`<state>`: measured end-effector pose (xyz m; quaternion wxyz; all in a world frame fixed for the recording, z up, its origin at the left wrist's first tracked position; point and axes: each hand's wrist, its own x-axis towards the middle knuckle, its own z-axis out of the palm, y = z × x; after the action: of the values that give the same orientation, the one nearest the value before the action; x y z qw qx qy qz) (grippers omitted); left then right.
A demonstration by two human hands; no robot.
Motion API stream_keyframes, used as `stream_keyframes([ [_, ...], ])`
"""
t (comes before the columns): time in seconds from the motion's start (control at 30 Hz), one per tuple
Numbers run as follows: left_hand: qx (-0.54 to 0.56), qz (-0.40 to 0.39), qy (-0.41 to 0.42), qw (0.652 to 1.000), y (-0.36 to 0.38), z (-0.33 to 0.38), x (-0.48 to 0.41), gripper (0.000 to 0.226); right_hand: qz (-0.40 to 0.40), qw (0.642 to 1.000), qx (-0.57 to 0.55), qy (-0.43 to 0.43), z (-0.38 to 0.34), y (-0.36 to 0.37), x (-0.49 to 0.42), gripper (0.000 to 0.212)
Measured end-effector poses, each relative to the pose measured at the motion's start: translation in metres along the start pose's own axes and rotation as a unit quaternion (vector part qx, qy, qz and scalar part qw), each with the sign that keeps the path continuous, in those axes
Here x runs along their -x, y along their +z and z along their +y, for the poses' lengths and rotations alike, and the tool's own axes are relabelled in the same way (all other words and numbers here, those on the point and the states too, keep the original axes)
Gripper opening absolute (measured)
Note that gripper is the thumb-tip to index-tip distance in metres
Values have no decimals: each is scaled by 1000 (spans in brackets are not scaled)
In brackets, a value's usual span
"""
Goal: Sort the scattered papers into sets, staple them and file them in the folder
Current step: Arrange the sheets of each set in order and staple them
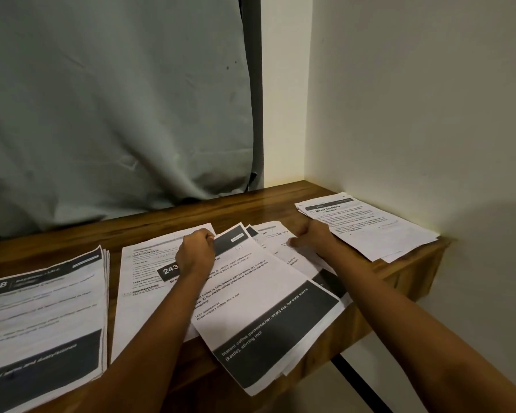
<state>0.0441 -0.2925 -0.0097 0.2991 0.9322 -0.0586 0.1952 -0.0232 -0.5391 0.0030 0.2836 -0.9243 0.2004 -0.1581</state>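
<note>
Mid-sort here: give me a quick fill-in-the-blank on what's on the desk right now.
1. The corner stack at far right is headed "Mirror ____".
2. The tilted sheet at the left hand is about brewing instant ____.
3. The leftmost stack shows a header number ending in ____.
Missing words: Cleaning; coffee; 638.

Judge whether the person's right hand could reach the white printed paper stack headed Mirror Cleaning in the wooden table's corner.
Probably yes: the right hand lies just beside the white Mirror Cleaning paper stack, and nothing lies on it or between them.
</note>
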Motion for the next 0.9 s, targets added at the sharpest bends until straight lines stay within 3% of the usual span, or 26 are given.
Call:
stream_keyframes([
  [0.1,25,-20,22,999,9,-4,2,23,9,999,-38,5,1,8,0,40],
  [0.37,54,-34,33,997,13,-8,3,30,24,1000,13,12,-4,7,-4,39],
  [0.67,71,-40,14,997,11,-7,4,33,78,994,-75,4,1,10,-3,41],
  [0.9,145,-20,1,989,5,-3,8,31,117,964,-225,79,-3,2,-11,20],
])
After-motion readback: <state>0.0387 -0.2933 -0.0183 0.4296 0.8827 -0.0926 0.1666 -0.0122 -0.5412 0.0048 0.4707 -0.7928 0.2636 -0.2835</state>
